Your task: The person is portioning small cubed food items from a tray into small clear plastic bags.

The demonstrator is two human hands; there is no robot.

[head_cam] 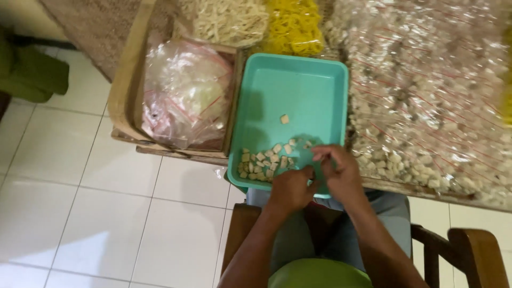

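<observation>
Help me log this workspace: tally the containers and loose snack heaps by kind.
Teal plastic tray: 1
Wooden box: 1
Heap of clear plastic bags in the box: 1
Loose snack heaps, pale and yellow: 2
Total: 5

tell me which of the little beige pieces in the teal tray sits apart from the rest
The single beige piece near the middle of the teal tray. It lies alone on bare tray floor, while the other pieces cluster at the near edge by the hands.

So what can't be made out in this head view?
- What the left hand and right hand pinch: fingers cover it.
- Near rim of the teal tray: behind both hands.
- Contents of the plastic bag: glare, blurred.
- Packed bags: cut off by the right edge.
</observation>
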